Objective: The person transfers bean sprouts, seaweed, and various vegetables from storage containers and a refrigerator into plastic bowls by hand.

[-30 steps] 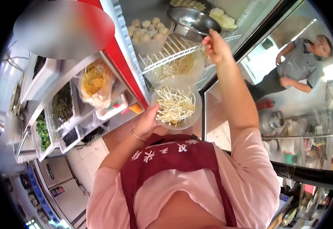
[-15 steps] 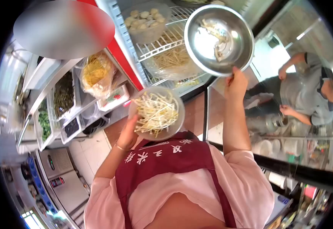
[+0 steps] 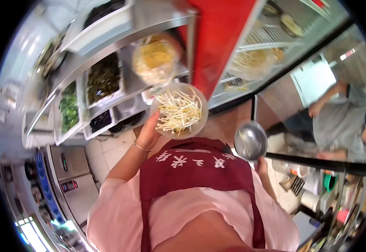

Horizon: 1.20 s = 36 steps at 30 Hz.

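Note:
My left hand [image 3: 149, 132] grips the side of a round translucent plastic bowl [image 3: 204, 110] in front of my apron. Pale bean sprouts [image 3: 179, 112] with yellowish heads fill it. Lower right, my right hand [image 3: 261, 165] is closed on the edge of a shiny metal bowl [image 3: 251, 142], held down by my side. The metal bowl is tilted and blurred, so its contents cannot be made out. Part of my right hand is hidden behind the bowl's edge.
An upright fridge [image 3: 262, 42] with wire shelves and bagged food stands ahead, its glass door [image 3: 292, 122] at the right. A person in grey [image 3: 338, 117] shows in the glass. To the left, a metal rack [image 3: 128, 31] holds trays of greens and a bag of yellow noodles [image 3: 154, 59].
My right hand has brought the metal bowl down from the fridge shelves to my right side. My left hand still holds the sprout bowl. The view has turned away from the fridge toward the rack.

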Each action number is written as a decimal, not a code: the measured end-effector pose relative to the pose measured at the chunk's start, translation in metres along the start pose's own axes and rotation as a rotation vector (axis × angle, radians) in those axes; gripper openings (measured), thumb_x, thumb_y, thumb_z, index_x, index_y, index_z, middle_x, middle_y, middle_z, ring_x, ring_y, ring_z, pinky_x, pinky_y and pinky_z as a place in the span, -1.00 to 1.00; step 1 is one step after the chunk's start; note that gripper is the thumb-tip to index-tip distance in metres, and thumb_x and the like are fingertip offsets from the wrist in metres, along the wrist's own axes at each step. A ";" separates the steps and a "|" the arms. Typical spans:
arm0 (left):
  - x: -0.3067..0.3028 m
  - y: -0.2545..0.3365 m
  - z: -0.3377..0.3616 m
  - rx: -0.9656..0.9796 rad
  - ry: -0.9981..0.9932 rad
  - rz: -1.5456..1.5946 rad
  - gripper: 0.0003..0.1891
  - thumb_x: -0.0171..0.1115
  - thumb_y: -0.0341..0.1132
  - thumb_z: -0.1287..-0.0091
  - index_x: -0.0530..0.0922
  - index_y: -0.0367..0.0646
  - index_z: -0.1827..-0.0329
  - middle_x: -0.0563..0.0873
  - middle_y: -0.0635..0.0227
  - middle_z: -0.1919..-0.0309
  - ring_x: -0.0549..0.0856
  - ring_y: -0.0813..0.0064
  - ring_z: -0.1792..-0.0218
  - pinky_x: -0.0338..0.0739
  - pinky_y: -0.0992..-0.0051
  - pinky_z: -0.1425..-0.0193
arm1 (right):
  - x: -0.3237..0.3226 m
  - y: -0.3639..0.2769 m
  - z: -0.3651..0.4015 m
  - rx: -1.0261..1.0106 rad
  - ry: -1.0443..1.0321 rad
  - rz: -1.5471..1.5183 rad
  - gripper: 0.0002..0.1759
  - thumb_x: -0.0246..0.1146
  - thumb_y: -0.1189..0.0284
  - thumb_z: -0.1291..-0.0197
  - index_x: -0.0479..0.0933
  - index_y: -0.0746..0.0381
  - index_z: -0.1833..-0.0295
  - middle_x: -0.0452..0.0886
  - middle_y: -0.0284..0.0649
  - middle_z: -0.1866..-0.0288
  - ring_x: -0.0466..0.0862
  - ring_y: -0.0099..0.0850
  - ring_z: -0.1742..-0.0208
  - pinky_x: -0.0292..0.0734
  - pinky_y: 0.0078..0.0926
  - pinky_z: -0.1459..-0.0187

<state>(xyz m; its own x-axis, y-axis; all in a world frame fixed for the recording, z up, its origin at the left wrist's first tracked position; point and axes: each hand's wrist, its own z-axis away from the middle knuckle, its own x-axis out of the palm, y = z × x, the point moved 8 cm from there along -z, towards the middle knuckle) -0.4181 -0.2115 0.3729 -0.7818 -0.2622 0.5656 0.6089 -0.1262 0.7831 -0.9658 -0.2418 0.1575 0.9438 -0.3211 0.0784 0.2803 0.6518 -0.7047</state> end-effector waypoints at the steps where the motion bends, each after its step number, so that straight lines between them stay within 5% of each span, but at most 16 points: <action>1: -0.021 0.000 0.003 -0.058 0.041 -0.023 -0.53 -0.10 -0.08 -0.45 0.35 -0.18 -0.28 0.55 0.29 -0.15 0.55 0.43 -0.14 0.43 0.35 -0.23 | -0.024 0.033 0.005 0.032 0.018 -0.015 -0.74 0.20 0.25 -0.21 0.39 0.02 0.51 0.27 -0.46 0.71 0.21 -0.60 0.77 0.13 -0.62 0.76; 4: -0.057 0.015 0.021 -0.097 0.128 -0.023 -0.53 -0.11 -0.07 -0.45 0.34 -0.17 -0.29 0.54 0.28 -0.15 0.56 0.41 -0.13 0.49 0.31 -0.16 | -0.091 0.105 0.040 0.046 -0.144 -0.169 -0.66 0.14 0.20 -0.26 0.32 0.02 0.56 0.24 -0.43 0.78 0.19 -0.56 0.84 0.07 -0.60 0.81; 6: -0.087 0.014 0.019 -0.077 0.109 -0.020 -0.53 -0.11 -0.07 -0.46 0.31 -0.17 -0.30 0.53 0.28 -0.16 0.56 0.39 -0.13 0.52 0.30 -0.13 | -0.133 0.092 0.115 0.097 0.312 0.286 -0.60 0.14 0.06 -0.23 0.32 0.02 0.58 0.30 -0.45 0.74 0.27 -0.56 0.79 0.16 -0.61 0.76; 10: -0.120 0.032 0.027 -0.056 0.177 0.033 -0.49 -0.09 -0.01 -0.42 0.27 -0.15 -0.29 0.51 0.27 -0.16 0.57 0.34 -0.12 0.56 0.20 -0.05 | -0.181 0.096 0.158 0.110 0.488 0.213 -0.61 0.12 0.03 -0.23 0.35 0.02 0.54 0.32 -0.45 0.71 0.30 -0.55 0.75 0.20 -0.61 0.73; 16: -0.150 0.042 0.039 -0.051 0.256 0.035 -0.46 -0.17 0.00 -0.46 0.23 -0.19 -0.34 0.49 0.26 -0.21 0.52 0.31 -0.19 0.56 0.23 -0.12 | -0.210 0.101 0.177 0.124 0.580 0.167 -0.61 0.09 -0.01 -0.24 0.39 0.03 0.48 0.36 -0.44 0.67 0.36 -0.54 0.68 0.26 -0.61 0.67; 25: -0.178 0.049 0.056 0.001 0.241 0.125 -0.47 -0.08 0.00 -0.41 0.17 -0.14 -0.31 0.47 0.20 -0.17 0.59 0.24 -0.08 0.64 0.15 0.14 | -0.203 0.098 0.160 0.132 0.558 0.181 -0.57 0.04 -0.08 -0.25 0.45 0.04 0.39 0.41 -0.44 0.61 0.44 -0.53 0.58 0.35 -0.61 0.59; 28: -0.192 0.047 0.060 0.051 0.282 0.174 -0.45 -0.04 -0.02 -0.40 0.16 -0.15 -0.33 0.47 0.18 -0.16 0.58 0.26 -0.09 0.63 0.15 0.10 | -0.158 0.083 0.111 0.093 0.438 0.186 -0.55 0.02 -0.11 -0.25 0.47 0.04 0.36 0.43 -0.44 0.59 0.47 -0.52 0.55 0.38 -0.60 0.57; 31: -0.211 0.043 0.077 0.071 0.363 0.207 -0.49 -0.11 -0.04 -0.44 0.29 -0.23 -0.30 0.50 0.25 -0.18 0.53 0.35 -0.16 0.47 0.25 -0.21 | -0.051 0.068 0.009 0.006 0.006 0.076 -0.53 0.00 -0.13 -0.26 0.50 0.04 0.33 0.44 -0.44 0.57 0.50 -0.52 0.51 0.41 -0.60 0.54; 32: -0.219 0.043 0.086 0.094 0.387 0.224 -0.49 -0.11 -0.04 -0.44 0.29 -0.23 -0.30 0.50 0.25 -0.18 0.53 0.35 -0.16 0.47 0.25 -0.21 | 0.012 0.061 -0.033 -0.141 -0.125 -0.083 -0.60 0.00 -0.02 -0.32 0.50 0.08 0.24 0.47 -0.42 0.53 0.52 -0.51 0.47 0.43 -0.62 0.47; 33: -0.224 0.044 0.096 0.107 0.368 0.238 -0.46 -0.04 -0.03 -0.41 0.22 -0.18 -0.32 0.48 0.23 -0.18 0.53 0.32 -0.14 0.53 0.23 -0.10 | 0.124 0.020 0.033 -0.286 0.021 0.140 -0.70 0.01 0.12 -0.35 0.48 0.09 0.24 0.44 -0.44 0.51 0.48 -0.57 0.49 0.38 -0.70 0.45; 34: -0.229 0.046 0.105 0.121 0.348 0.248 -0.42 0.03 -0.03 -0.38 0.15 -0.13 -0.35 0.45 0.22 -0.17 0.53 0.28 -0.12 0.59 0.21 0.01 | 0.225 -0.001 0.058 -0.276 -0.304 0.267 -0.78 0.08 0.21 -0.32 0.46 0.11 0.26 0.39 -0.47 0.52 0.39 -0.64 0.53 0.31 -0.73 0.48; 36: -0.253 0.042 0.124 0.201 0.405 0.272 -0.42 0.04 -0.04 -0.38 0.16 -0.12 -0.35 0.44 0.23 -0.17 0.50 0.32 -0.15 0.54 0.22 -0.06 | 0.375 -0.023 0.081 -0.459 -0.520 0.549 -0.75 0.12 0.23 -0.30 0.49 0.18 0.31 0.41 -0.48 0.53 0.34 -0.69 0.55 0.24 -0.75 0.52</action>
<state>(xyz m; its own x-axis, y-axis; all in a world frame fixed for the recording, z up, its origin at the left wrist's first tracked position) -0.2112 -0.0314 0.2944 -0.4602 -0.6136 0.6417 0.7139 0.1739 0.6783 -0.6041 -0.3221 0.2604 0.9159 0.3825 -0.1219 -0.2283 0.2464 -0.9419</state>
